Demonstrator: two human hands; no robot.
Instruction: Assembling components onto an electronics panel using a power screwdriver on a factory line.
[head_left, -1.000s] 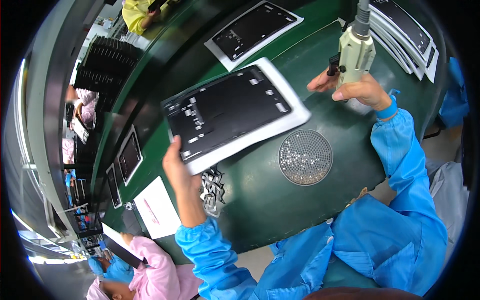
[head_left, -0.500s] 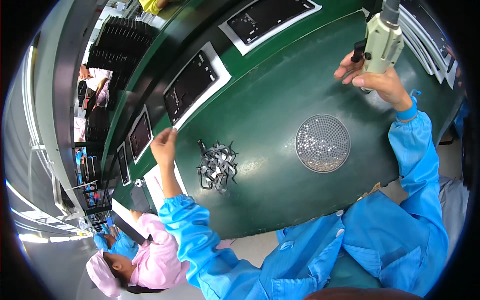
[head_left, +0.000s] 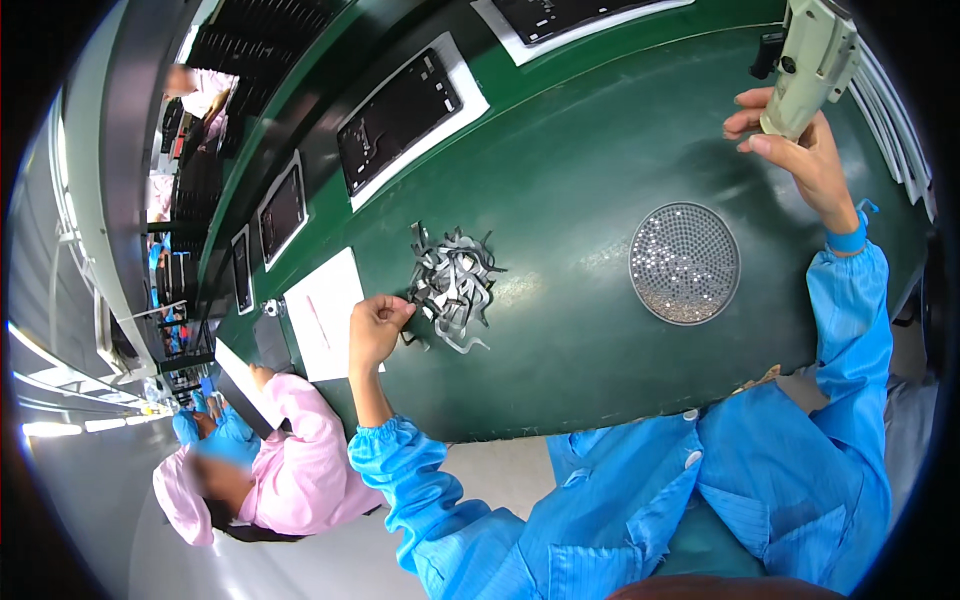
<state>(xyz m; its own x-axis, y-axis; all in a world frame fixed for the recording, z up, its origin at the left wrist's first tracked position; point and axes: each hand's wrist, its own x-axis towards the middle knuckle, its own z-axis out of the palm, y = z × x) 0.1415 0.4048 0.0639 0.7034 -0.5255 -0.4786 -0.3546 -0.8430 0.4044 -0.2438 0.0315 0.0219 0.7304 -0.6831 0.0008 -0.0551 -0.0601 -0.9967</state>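
Observation:
My left hand (head_left: 377, 335) is closed in a pinch at the near left edge of a loose pile of black and grey strips (head_left: 455, 282). A dark bit shows beside its fingertips, but what they grip, if anything, is too small to make out. At the upper right my right hand (head_left: 805, 165) holds a pale green power screwdriver (head_left: 812, 75) with a black trigger, raised over the table. The thumb and fingers go round its lower end. Below and left of that hand lies a round perforated tray (head_left: 685, 263) with many small shiny screws.
Dark flat panels on white sheets (head_left: 400, 120) line the far side of the green table (head_left: 560, 340). A white paper (head_left: 325, 315) lies left of the pile. Stacked white-edged panels (head_left: 890, 130) stand at the right. A person in pink (head_left: 310, 470) sits at the left.
My left hand has come down and right, from the panels to the pile's edge. The view has shifted; the screwdriver stays in my right hand, now tilted differently and farther up and right in view.

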